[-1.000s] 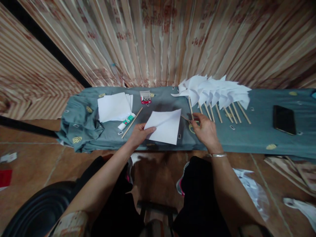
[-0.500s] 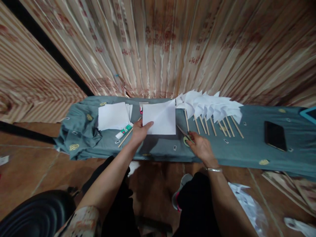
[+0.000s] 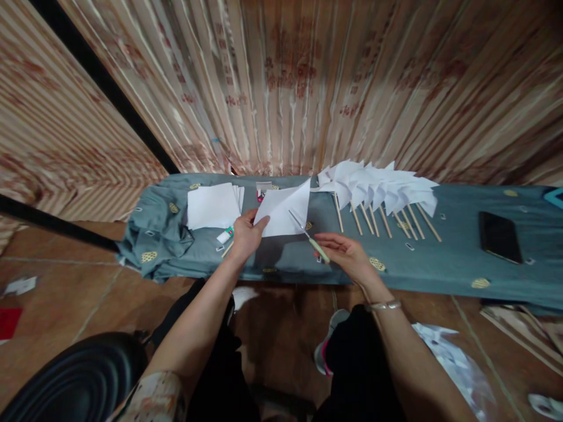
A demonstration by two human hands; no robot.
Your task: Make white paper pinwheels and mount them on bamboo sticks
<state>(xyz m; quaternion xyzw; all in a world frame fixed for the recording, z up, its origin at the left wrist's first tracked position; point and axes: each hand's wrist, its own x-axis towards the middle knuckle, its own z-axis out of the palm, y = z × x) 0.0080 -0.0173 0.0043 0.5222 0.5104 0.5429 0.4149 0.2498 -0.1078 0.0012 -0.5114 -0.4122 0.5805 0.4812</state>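
My left hand [image 3: 247,234] pinches the left edge of a white sheet of paper [image 3: 281,212], thumb on top, and holds it up above the cloth. A crease runs slantwise across the sheet toward its raised far right corner. In my right hand [image 3: 343,253] is a pair of scissors [image 3: 313,241] with light green handles. Their blades point up and left, in front of the sheet's right part; whether they touch the paper I cannot tell. Beside my left hand lie a green-and-white glue stick [image 3: 226,235] and a wooden stick [image 3: 227,249], both partly covered by the hand.
A stack of white paper [image 3: 211,205] lies at the left of the bench's grey-green cloth [image 3: 281,266]. Several paper pinwheels [image 3: 378,187] on wooden sticks overlap at the right. Beyond them is a black phone [image 3: 500,237]. A small red-and-white box [image 3: 264,190] sits behind the sheet.
The scissors have come up and left from beside the paper to in front of its right part, turned edge-on. The sheet has tilted in my left hand. The view has shifted slightly.
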